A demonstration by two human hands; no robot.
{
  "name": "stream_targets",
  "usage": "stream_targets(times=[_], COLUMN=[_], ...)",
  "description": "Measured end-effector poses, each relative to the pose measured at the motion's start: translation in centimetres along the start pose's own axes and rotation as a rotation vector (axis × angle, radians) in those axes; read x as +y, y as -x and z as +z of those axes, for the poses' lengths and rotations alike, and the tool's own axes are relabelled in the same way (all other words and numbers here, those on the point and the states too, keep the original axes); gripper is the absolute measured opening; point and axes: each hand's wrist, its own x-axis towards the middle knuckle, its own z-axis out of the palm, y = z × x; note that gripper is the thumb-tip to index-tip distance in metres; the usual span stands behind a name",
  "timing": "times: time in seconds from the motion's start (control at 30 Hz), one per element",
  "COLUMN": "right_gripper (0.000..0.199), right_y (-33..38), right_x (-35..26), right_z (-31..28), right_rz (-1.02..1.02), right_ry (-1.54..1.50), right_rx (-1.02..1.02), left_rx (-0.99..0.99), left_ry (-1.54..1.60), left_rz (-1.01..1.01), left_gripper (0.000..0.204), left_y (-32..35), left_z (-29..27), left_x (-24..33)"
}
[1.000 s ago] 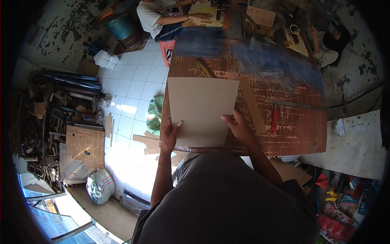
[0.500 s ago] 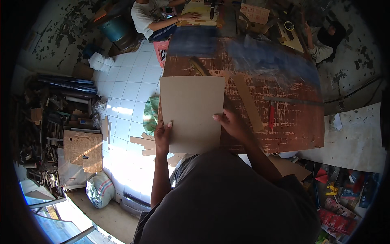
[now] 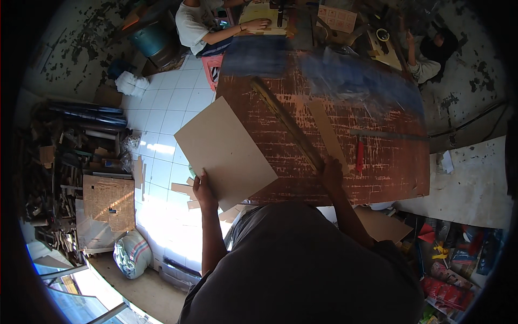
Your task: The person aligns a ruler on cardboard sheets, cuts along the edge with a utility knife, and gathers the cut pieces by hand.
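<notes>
My left hand is closed on the near left edge of a greyish-brown cardboard sheet, its thumb on top. The sheet is tilted, partly over the floor and partly over the table's left edge. On the worn red-brown table, a long narrow wooden bar lies diagonally. My right hand is at the bar's near end, with its fingers closed around it as far as they show. Just beyond that hand is a narrow cardboard strip. A red cutter rests to its right.
A metal ruler lies across the table's right part. Clear plastic film covers its far side. Two people work at the far end, one by a pink stool. Scrap pieces and a stuffed sack are on the left floor.
My right hand has let go of the cardboard sheet and moved right and nearer, onto the bar's end. My left hand has swung the sheet left and turned it, uncovering the bar.
</notes>
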Motion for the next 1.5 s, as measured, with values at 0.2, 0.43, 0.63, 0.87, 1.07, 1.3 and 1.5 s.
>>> stream_targets(times=[0.2, 0.43, 0.63, 0.87, 1.07, 1.3, 1.5], right_gripper=[0.064, 0.064, 0.057, 0.053, 0.048, 0.036, 0.044], right_y=[-1.2, -2.2, -1.7, -0.6, -0.2, -1.6, -2.2], right_x=[-0.4, -0.2, 0.7, -1.2, 0.7, 4.2, 6.4], right_z=[-0.5, 0.3, 0.9, -3.7, -2.5, -0.5, -5.6], right_rz=[0.020, 0.012, -0.015, -0.061, -0.168, -0.086, -0.040], right_ry=[0.043, 0.092, 0.086, 0.037, -0.094, -0.409, -0.590], right_rx=[-0.055, -0.004, 0.036, -0.101, -0.104, 0.056, -0.037], left_rx=[-0.018, -0.105, -0.079, -0.005, -0.044, -0.058, -0.016], left_ry=[0.058, 0.079, 0.014, 0.013, -0.127, -0.210, -0.217], left_rz=[-0.027, -0.036, -0.111, -0.093, -0.113, -0.068, -0.030], left_gripper=[0.035, 0.034, 0.033, 0.030, 0.031, 0.039, 0.037], left_y=[0.2, 0.3, 2.0, 1.3, 1.4, 1.6, 1.8], left_z=[2.4, 4.2, 5.6, 3.2, 3.8, 4.4, 4.3], left_x=[0.0, 0.0, -0.3, -7.5, -9.0, -8.5, -9.6])
